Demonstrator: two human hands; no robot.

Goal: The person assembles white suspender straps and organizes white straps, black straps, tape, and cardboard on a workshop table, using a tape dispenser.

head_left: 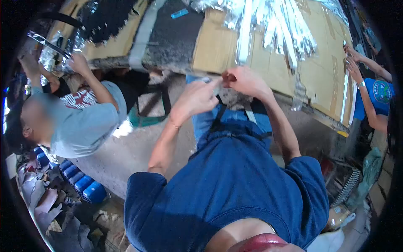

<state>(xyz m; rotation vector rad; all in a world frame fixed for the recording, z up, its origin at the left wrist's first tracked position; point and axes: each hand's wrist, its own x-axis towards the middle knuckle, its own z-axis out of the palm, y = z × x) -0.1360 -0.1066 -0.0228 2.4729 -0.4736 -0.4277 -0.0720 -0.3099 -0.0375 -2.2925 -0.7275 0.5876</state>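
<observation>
My left hand (195,99) is raised in front of my waist, fingers curled in a pinch; anything between them is too small to make out. Close beside it, my right hand (247,82) has its fingers bent together at the cardboard's near edge, and what they hold is hidden. The fingertips of both hands nearly meet. Beyond them, shiny silvery strips (289,33) lie fanned out on a cardboard-covered table (214,42).
A person in a grey shirt (84,122) works at the left with a dark strip. At the right edge are another person's hands (354,67). A light blue item (179,14) lies on the table. Blue containers (94,192) and scraps (46,201) are on the floor.
</observation>
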